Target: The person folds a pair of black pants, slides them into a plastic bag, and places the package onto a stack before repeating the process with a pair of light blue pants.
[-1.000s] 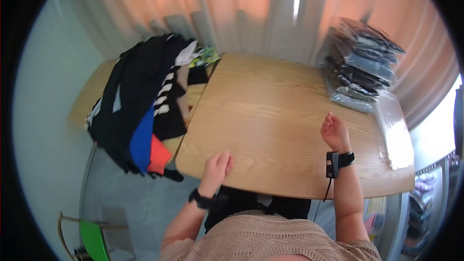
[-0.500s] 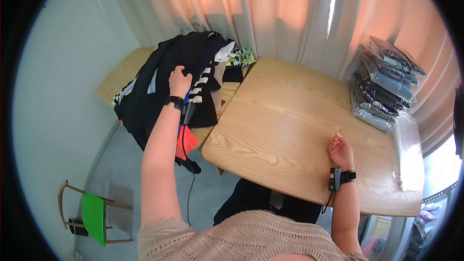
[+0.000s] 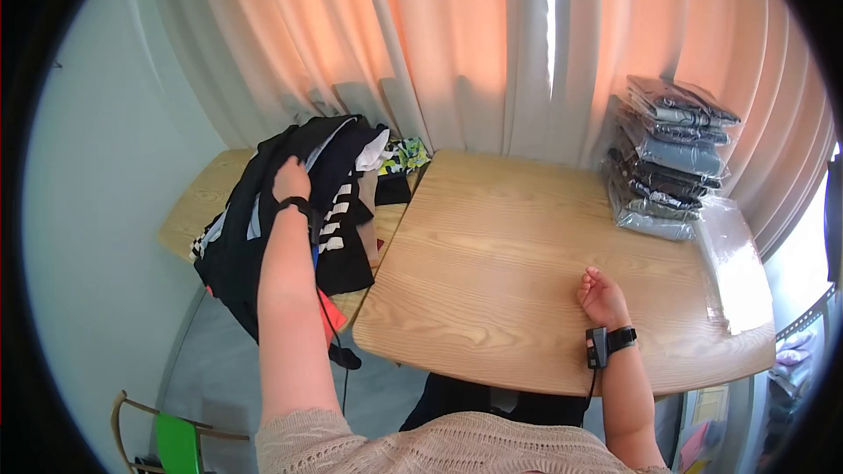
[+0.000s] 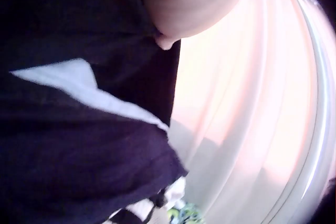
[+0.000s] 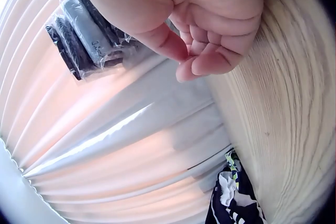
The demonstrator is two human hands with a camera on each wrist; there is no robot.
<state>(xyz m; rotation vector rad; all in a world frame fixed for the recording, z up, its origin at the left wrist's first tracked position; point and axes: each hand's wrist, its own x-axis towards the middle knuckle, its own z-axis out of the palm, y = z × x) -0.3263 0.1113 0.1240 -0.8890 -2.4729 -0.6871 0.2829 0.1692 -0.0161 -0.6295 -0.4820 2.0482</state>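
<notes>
My left hand (image 3: 291, 177) reaches out to the left and lies on top of a heap of dark clothes (image 3: 263, 228) on the smaller left table (image 3: 189, 211). Its fingers curl into a black garment (image 4: 79, 145) with a white stripe, which fills the left wrist view under the hand (image 4: 194, 3). My right hand (image 3: 601, 294) rests on the light wooden table (image 3: 492, 246) near its front edge. Its fingers hang loosely curled (image 5: 207, 50) and hold nothing.
A stack of bagged folded clothes (image 3: 672, 154) stands at the table's far right corner, also visible as the bagged stack (image 5: 84, 29) in the right wrist view. Clear plastic bags (image 3: 733, 263) lie in front of it. Peach curtains (image 3: 457, 44) hang behind. A green chair (image 3: 176, 443) stands lower left.
My left hand left the table's front edge and reached up left onto the clothes heap, where it stays. The right hand has kept its place on the table.
</notes>
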